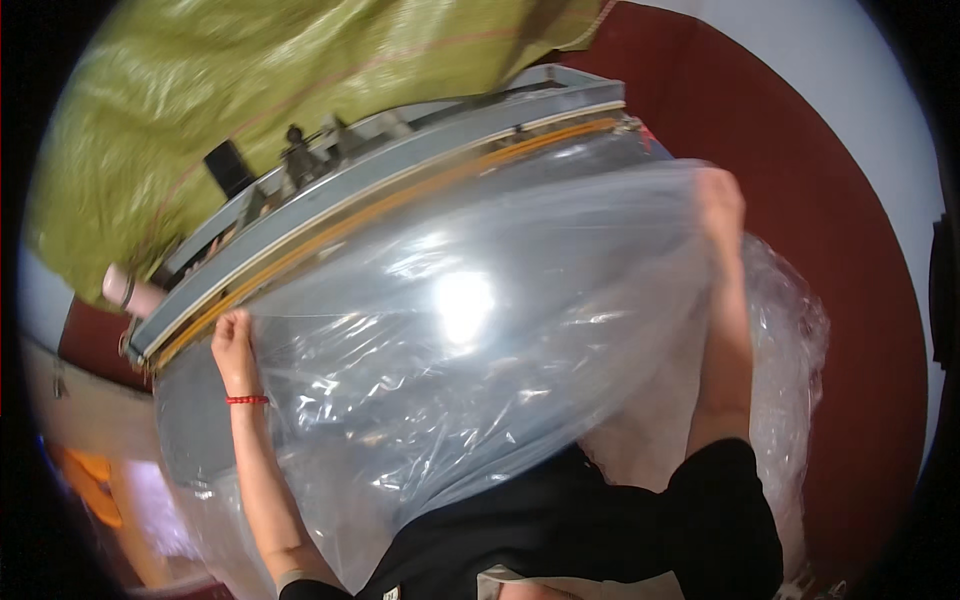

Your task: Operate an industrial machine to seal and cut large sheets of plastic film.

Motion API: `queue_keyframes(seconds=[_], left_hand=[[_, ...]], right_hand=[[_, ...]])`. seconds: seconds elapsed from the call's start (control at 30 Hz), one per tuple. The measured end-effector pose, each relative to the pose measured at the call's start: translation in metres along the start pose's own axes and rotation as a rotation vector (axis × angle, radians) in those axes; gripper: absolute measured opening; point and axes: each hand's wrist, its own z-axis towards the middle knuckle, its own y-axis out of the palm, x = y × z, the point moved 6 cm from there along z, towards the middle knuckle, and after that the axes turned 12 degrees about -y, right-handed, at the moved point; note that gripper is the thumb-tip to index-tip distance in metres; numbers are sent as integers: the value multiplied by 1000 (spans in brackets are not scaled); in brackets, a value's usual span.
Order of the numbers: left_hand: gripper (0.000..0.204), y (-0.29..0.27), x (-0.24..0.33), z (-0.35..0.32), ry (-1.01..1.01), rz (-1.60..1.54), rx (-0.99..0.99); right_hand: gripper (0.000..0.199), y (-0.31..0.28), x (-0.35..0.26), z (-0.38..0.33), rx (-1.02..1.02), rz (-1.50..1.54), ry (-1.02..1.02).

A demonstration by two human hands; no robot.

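Note:
A wide sheet of clear plastic film (560, 290) stretches between my hands over a grey tabletop (190, 420). My left hand (233, 345) pinches its left edge, close to the long bar of the machine. At the far right my right hand (720, 205) grips the other end of the film, the fingers partly blurred. Just beyond the film runs a long grey metal machine bar (400, 165) with an orange strip (390, 205) along its near side. The film sags toward my body, creased and shiny.
Yellow-green woven sheeting (330, 60) covers the area behind the machine. A pink bottle (132, 292) stands by the bar's left end, and a black box-like thing (230, 168) sits behind it. More crumpled clear film (785, 340) hangs at the right, above a dark red floor (850, 400).

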Motion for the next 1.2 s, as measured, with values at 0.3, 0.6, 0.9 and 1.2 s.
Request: queue_keyframes(seconds=[0.3,0.6,0.9,1.2], left_hand=[[20,14,-64,22,5,232,-2],[19,3,-70,23,-22,207,-29],[20,9,-64,23,1,200,-33],[17,2,-69,20,-74,109,-14]], right_hand=[[28,27,91,-61,-252,325,621],[28,-13,25,-57,-216,6,-87],[20,22,-18,-172,-417,-432,-572],[1,-29,43,-57,-64,114,-17]])
